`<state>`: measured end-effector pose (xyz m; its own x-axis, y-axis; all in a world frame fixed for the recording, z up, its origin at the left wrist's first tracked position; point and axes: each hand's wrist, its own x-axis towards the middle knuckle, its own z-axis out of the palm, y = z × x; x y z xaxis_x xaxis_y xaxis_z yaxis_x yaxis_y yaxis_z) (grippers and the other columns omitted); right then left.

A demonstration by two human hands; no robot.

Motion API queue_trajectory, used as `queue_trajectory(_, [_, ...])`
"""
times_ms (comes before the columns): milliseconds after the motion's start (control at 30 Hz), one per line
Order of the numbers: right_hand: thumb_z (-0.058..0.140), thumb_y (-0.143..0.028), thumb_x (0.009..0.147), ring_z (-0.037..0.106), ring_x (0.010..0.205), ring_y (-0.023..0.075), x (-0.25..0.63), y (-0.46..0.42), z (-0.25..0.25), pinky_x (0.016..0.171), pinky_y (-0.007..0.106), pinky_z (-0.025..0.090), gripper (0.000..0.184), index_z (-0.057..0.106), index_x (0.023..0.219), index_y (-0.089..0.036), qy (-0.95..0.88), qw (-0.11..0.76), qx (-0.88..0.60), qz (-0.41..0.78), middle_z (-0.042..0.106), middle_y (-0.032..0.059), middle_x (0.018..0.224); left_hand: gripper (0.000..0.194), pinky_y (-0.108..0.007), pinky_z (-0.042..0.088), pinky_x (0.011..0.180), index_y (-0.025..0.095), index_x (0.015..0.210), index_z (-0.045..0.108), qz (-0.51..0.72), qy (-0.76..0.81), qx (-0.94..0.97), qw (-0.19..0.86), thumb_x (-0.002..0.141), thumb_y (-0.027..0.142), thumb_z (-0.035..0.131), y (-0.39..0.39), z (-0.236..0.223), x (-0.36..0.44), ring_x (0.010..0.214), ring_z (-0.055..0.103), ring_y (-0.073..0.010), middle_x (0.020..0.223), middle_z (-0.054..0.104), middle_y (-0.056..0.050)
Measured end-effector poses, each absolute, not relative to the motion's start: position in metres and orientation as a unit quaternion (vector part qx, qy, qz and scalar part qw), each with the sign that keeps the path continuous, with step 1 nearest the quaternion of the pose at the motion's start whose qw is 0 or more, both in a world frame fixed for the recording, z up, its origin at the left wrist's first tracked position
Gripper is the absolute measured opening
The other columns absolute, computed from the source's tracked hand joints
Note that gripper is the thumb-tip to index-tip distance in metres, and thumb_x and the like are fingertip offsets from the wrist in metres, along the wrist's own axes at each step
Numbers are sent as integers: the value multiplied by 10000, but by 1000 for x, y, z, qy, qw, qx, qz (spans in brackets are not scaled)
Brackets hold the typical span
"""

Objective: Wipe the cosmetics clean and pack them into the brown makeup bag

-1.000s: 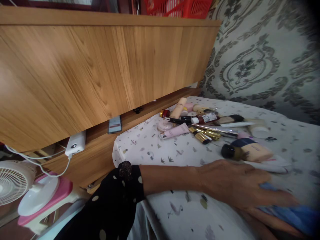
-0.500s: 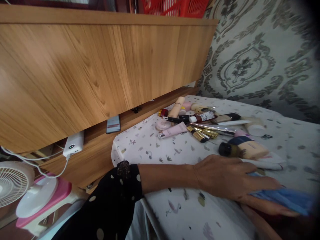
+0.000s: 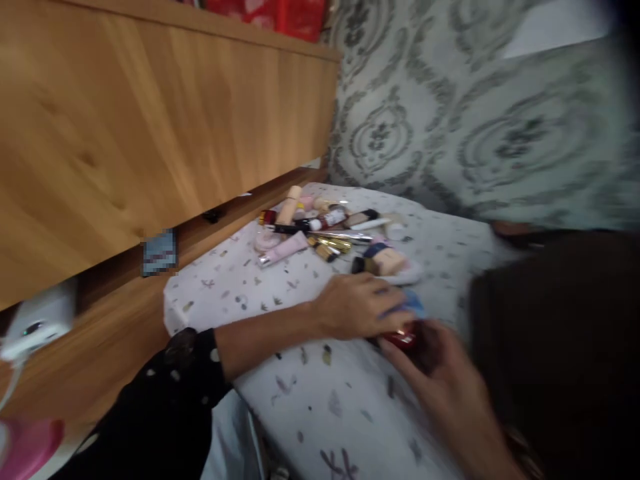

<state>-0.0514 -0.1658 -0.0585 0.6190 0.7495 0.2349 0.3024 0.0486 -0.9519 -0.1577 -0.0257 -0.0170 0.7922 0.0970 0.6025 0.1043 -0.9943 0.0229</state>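
Observation:
My left hand point(image 3: 357, 307), in a black polka-dot sleeve, reaches across the white patterned tablecloth point(image 3: 295, 380). Its fingers are closed on a crumpled blue cloth point(image 3: 414, 303), of which a patch shows beyond the knuckles. My right hand point(image 3: 447, 373) grips a shiny red object point(image 3: 403, 339) with dark parts; its kind is hidden by fingers and blur. Both hands meet at this object, the left fingertips against its top. Just behind lie a dark-capped bottle point(image 3: 365, 265), a beige container point(image 3: 390, 259) and a white tube point(image 3: 400, 277).
Several cosmetics lie in a loose heap behind the hands, among them a pink tube point(image 3: 284, 249) and a beige bottle point(image 3: 289, 205). A wooden cabinet point(image 3: 200, 120) stands at the left, with a white power bank point(image 3: 43, 323) below it. Something large and dark point(image 3: 555, 347) fills the right side.
The view has swung right, so the heap appears farther left. My right hand has come into clear view with the red object, and my left hand with the blue cloth has met it.

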Motion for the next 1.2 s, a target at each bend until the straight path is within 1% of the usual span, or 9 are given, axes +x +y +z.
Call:
queue_trajectory(67, [795,-522,659,690,925,279,-57,-164,-55,849,435,597,595,575,1095,-181,-396,607,-659,202,688,124,1046,401,-285,481,735,167,890,686,-333,-89,-935,-85,1020,344,350,-27,-16,-158,803,644,-180,864,705,-70])
queue_trajectory(167, [762,-459,706,683,952,271,-61,-164,-51,863,418,583,531,566,1120,-190,-408,606,-649,212,689,116,1066,345,-295,491,814,172,1037,659,-336,-145,-889,-275,1004,293,337,-24,-14,-159,874,655,-185,955,710,-59])
queue_trajectory(233, [748,-395,716,672,989,275,-61,-165,-49,899,425,563,516,562,1151,-191,-419,603,-646,210,680,113,1102,340,-313,485,900,177,1134,639,-316,-127,-861,-377,998,311,357,-22,-11,-159,992,650,-199,1075,703,-63])
queue_trajectory(333, [733,-326,719,648,1017,278,-61,-167,-48,927,439,539,462,575,1134,-197,-445,596,-643,184,657,103,1118,362,-326,471,956,173,1124,668,-260,-38,-853,-450,990,408,426,-21,-9,-158,1080,630,-226,1125,692,-90])
queue_trajectory(467, [741,-303,716,624,970,268,-60,-168,-48,877,437,541,366,579,1032,-213,-456,576,-662,147,629,75,1016,422,-343,481,911,154,1114,671,-233,30,-875,-424,945,511,521,-20,-7,-158,983,635,-235,1055,675,-119])
queue_trajectory(600, [759,-290,694,652,934,241,-60,-167,-51,848,405,555,489,501,1104,-221,-418,616,-636,205,652,62,1032,429,-345,474,867,177,1099,647,-215,39,-915,-339,871,540,620,-19,-4,-160,928,610,-234,992,643,-87])
queue_trajectory(767, [759,-305,704,652,1012,222,-61,-166,-48,908,382,538,568,451,1175,-234,-419,653,-580,248,645,67,1135,260,-302,455,808,186,1003,622,-229,-9,-924,-307,906,422,574,-26,-3,-160,875,591,-203,940,618,-54])
queue_trajectory(967, [754,-291,705,603,1122,255,-60,-167,-49,976,430,493,695,396,1299,-235,-445,619,-600,241,602,93,1238,204,-281,442,749,181,951,586,-255,-64,-900,-347,934,354,480,-37,-7,-160,782,565,-173,857,597,-26])
queue_trajectory(1200, [728,-373,729,625,998,236,-60,-169,-43,906,406,513,774,324,1369,-215,-414,630,-601,265,624,75,1093,194,-299,438,801,193,957,585,-310,-78,-886,-335,949,366,498,-39,-16,-157,849,564,-179,918,607,-34])
